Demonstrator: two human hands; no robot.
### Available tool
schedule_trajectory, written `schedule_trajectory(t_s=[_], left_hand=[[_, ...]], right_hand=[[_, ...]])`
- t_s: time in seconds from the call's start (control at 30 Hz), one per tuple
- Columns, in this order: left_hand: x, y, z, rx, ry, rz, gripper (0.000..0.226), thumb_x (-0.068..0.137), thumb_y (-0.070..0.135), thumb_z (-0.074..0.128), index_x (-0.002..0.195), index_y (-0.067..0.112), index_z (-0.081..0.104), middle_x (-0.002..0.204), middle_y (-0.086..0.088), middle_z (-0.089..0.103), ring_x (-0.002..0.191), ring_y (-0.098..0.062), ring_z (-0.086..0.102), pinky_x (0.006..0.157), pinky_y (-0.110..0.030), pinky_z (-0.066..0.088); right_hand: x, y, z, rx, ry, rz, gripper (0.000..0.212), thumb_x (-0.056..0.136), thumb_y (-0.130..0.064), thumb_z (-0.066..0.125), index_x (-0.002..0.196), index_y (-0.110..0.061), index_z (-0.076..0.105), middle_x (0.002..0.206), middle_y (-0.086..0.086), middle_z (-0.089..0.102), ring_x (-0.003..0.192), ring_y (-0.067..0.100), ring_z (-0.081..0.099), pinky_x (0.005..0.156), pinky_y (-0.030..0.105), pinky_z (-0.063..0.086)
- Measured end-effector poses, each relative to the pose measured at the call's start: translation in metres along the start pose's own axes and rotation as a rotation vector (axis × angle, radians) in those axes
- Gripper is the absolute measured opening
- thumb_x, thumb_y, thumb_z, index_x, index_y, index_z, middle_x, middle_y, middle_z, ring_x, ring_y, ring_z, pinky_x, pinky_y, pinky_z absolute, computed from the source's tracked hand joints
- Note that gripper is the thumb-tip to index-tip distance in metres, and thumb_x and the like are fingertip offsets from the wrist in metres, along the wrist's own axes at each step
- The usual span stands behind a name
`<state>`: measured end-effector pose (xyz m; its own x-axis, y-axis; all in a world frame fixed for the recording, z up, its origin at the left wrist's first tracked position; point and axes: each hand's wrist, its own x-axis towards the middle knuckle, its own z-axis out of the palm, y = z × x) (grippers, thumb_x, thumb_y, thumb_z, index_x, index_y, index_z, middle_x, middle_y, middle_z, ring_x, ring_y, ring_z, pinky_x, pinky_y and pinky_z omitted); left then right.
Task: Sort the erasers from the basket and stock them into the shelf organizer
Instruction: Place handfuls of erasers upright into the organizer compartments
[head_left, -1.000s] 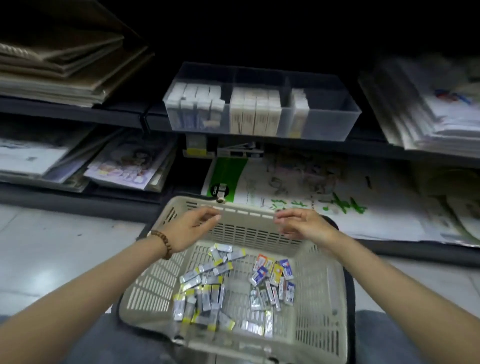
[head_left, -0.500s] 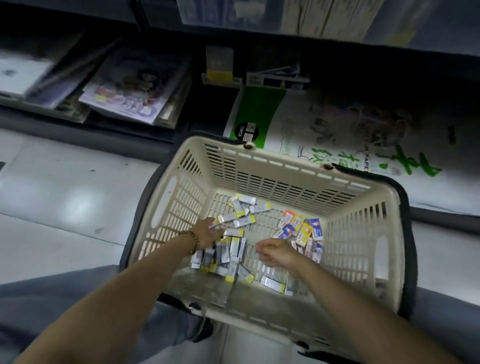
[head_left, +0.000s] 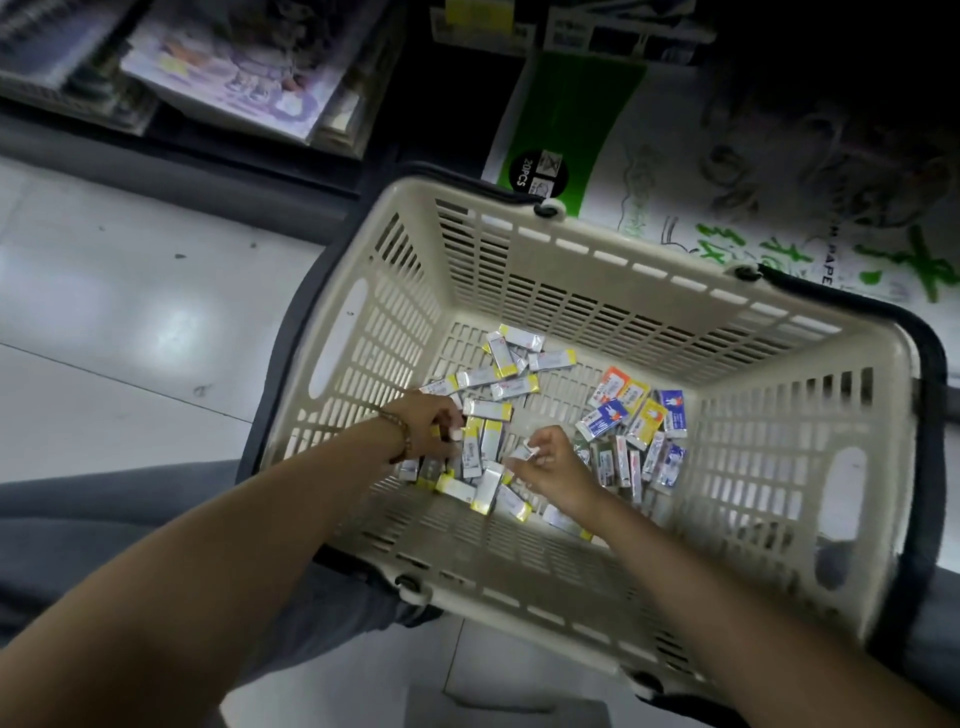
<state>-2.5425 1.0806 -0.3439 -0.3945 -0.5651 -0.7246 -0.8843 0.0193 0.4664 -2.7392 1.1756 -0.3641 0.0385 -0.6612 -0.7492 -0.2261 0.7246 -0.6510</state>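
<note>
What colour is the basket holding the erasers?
Cream basket with dark handles, clearest in the head view.

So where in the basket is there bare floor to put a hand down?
Bare floor: the middle gap between the yellow erasers and the coloured erasers, beyond the right hand, and the far-right corner of the basket. Crowded: near-left, where the left hand grips yellow erasers and the right pinches one.

A beige slotted basket (head_left: 597, 270) stands upright, dark handles folded down; white-and-yellow erasers (head_left: 511, 387) lie jumbled on its floor at the left; blue, orange and yellow wrapped erasers (head_left: 605, 418) cluster at the right.
</note>
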Motion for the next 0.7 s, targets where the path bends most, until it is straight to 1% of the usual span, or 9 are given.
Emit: schedule_trajectory(t_s=[0.07,0.13,0.2,0.23,0.33,0.43,0.5,0.6,0.7], left_hand=[[0.002,0.0,0.003,-0.019,0.026,-0.003,0.034,0.076,0.023,0.077,0.104,0.01,0.064,0.104,-0.008,0.068,0.101,-0.023,0.062,0.09,-0.035,0.049],[0.004,0.0,0.004,-0.003,0.043,-0.009,0.032,0.076,0.026,0.077,0.102,0.012,0.065,0.099,-0.005,0.068,0.097,-0.022,0.062,0.084,-0.032,0.05],[0.006,0.001,0.004,0.009,0.052,-0.019,0.032,0.075,0.029,0.077,0.101,0.013,0.065,0.098,-0.003,0.067,0.096,-0.021,0.062,0.082,-0.031,0.049],[0.007,0.0,0.005,0.001,0.052,-0.029,0.032,0.075,0.029,0.077,0.1,0.013,0.065,0.099,-0.003,0.067,0.097,-0.021,0.061,0.083,-0.031,0.049],[0.01,-0.003,0.008,-0.056,0.048,-0.074,0.03,0.074,0.027,0.078,0.098,0.013,0.066,0.101,-0.003,0.066,0.102,-0.021,0.061,0.088,-0.032,0.05],[0.011,-0.003,0.01,-0.016,0.026,-0.083,0.03,0.075,0.033,0.077,0.097,0.016,0.067,0.107,-0.005,0.067,0.105,-0.02,0.06,0.09,-0.032,0.05],[0.011,-0.001,0.008,0.033,0.019,-0.078,0.033,0.076,0.036,0.075,0.1,0.015,0.068,0.108,-0.005,0.067,0.105,-0.022,0.06,0.089,-0.034,0.05],[0.011,0.004,0.004,0.13,-0.016,-0.089,0.034,0.082,0.043,0.067,0.1,0.015,0.069,0.106,-0.004,0.068,0.105,-0.023,0.06,0.086,-0.032,0.049],[0.012,0.012,0.0,0.33,-0.066,-0.14,0.037,0.087,0.054,0.054,0.087,0.019,0.066,0.106,-0.001,0.067,0.108,-0.021,0.06,0.084,-0.03,0.045]], right_hand=[[-0.001,0.002,0.001,-0.019,0.002,0.017,0.037,0.084,-0.02,0.069,0.102,-0.014,0.038,0.105,0.006,0.043,0.093,0.022,0.05,0.083,0.037,0.048],[-0.001,0.003,0.004,-0.004,0.022,0.004,0.039,0.081,-0.018,0.073,0.1,-0.013,0.039,0.103,0.005,0.044,0.093,0.02,0.049,0.077,0.027,0.047],[0.0,0.003,0.009,0.005,0.055,-0.027,0.043,0.079,-0.014,0.075,0.098,-0.012,0.036,0.095,0.001,0.043,0.087,0.015,0.047,0.062,0.012,0.043],[0.001,0.004,0.013,0.004,0.077,-0.039,0.046,0.078,-0.011,0.075,0.098,-0.011,0.034,0.09,-0.002,0.041,0.082,0.014,0.046,0.06,0.012,0.042],[0.004,0.005,0.022,-0.028,0.127,-0.06,0.057,0.074,-0.005,0.078,0.101,-0.013,0.028,0.081,-0.005,0.041,0.078,0.019,0.047,0.071,0.034,0.045],[0.005,0.003,0.025,-0.038,0.12,-0.049,0.067,0.073,-0.007,0.079,0.112,-0.02,0.025,0.077,-0.005,0.041,0.076,0.022,0.048,0.068,0.037,0.045],[0.004,0.002,0.025,-0.003,0.121,-0.034,0.07,0.073,-0.006,0.078,0.123,-0.016,0.029,0.083,0.0,0.048,0.079,0.022,0.05,0.07,0.035,0.046],[0.005,0.004,0.02,0.095,0.125,0.033,0.055,0.077,-0.002,0.074,0.122,0.003,0.043,0.11,0.021,0.059,0.09,0.027,0.058,0.067,0.028,0.047],[0.004,0.003,0.015,0.142,0.083,0.094,0.038,0.085,-0.01,0.067,0.119,0.004,0.055,0.116,0.019,0.062,0.092,0.019,0.058,0.059,0.014,0.051]])
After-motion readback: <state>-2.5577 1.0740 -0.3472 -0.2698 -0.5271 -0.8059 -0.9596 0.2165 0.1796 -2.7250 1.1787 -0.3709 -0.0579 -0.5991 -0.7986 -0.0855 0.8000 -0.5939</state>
